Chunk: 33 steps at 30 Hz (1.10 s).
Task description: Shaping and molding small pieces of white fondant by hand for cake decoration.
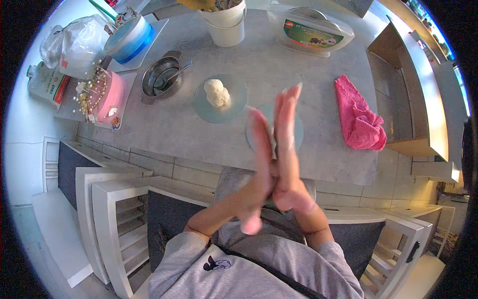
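Before me, both hands are raised upright, palm facing palm, with fingers stretched out and motion blur on them. My left hand and my right hand nearly touch along the palms; whether something small is pressed between them cannot be made out. Partly hidden behind them lies a round pale blue-green mat or plate on the table. A second round mat, to the left, carries a lump of off-white dough made up of several joined rounded pieces.
On the grey table stand a metal bowl with a spoon, a pink decorated cake, a blue-and-white cake, a white bucket and a labelled plastic container. A pink cloth lies right. White-framed chairs flank me.
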Motion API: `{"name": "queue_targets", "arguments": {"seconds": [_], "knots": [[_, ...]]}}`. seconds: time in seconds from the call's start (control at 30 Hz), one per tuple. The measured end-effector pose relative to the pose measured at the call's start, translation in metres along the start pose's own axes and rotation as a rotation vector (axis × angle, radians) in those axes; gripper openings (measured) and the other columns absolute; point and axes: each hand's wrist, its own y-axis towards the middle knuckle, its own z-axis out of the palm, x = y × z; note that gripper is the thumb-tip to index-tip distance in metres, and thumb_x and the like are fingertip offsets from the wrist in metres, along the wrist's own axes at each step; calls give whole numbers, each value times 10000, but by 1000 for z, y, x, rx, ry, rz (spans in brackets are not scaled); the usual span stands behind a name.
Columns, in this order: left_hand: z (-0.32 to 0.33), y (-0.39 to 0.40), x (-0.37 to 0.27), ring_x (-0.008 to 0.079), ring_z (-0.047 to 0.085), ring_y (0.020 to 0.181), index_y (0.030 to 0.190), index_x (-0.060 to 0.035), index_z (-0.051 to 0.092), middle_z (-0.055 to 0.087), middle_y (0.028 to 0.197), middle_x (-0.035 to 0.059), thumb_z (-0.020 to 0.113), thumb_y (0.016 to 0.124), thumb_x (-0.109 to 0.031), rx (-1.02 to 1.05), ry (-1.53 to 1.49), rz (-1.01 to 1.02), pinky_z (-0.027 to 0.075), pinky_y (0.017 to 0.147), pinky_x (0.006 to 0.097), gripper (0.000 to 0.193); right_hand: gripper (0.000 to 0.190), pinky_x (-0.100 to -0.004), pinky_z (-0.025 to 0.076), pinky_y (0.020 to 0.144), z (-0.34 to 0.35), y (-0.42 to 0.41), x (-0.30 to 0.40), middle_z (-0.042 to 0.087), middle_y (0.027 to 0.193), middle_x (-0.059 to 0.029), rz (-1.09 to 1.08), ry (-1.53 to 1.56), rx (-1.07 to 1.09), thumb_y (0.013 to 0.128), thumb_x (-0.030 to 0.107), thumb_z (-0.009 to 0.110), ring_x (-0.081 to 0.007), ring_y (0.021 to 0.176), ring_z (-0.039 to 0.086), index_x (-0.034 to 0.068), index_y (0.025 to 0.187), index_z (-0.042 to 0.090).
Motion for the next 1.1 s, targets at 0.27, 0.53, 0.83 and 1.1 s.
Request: {"name": "queue_targets", "arguments": {"seconds": [0.27, 0.53, 0.83, 1.1], "knots": [[7, 37, -7, 266, -88, 1388, 1429, -40, -72, -95, 1511, 104, 535, 542, -827, -390, 433, 263, 0, 1110, 440, 1332, 1210, -457, 144, 1094, 47, -61, -5, 83, 1448, -308, -247, -77, 161, 649, 871, 183, -410, 1357, 123, -88, 1387, 167], [-18, -40, -10, 298, -127, 1376, 1409, -38, -137, -143, 1490, 158, 435, 513, -897, 14, 289, -36, -88, 1088, 451, 1367, 1247, -479, 87, 1095, 6, -7, 8, -11, 1453, -301, -54, 200, 33, 603, 902, 140, -389, 1370, 46, -48, 1411, 115], [11, -51, -12, 334, -145, 1364, 1372, -27, -231, -191, 1461, 221, 386, 502, -931, 376, 394, -157, -108, 1069, 481, 1398, 1285, -452, 36, 1103, 11, -38, 17, -11, 1446, -312, -65, 114, 33, 581, 918, 192, -379, 1366, -23, -68, 1401, 124], [26, -40, 15, 374, -168, 1347, 1356, 37, -223, -210, 1440, 259, 324, 519, -944, 212, 250, -57, -118, 1067, 472, 1401, 1371, -458, 71, 1091, 34, -70, 16, -76, 1455, -298, -224, -387, 280, 543, 939, 246, -424, 1352, 22, -73, 1344, -215]]}}
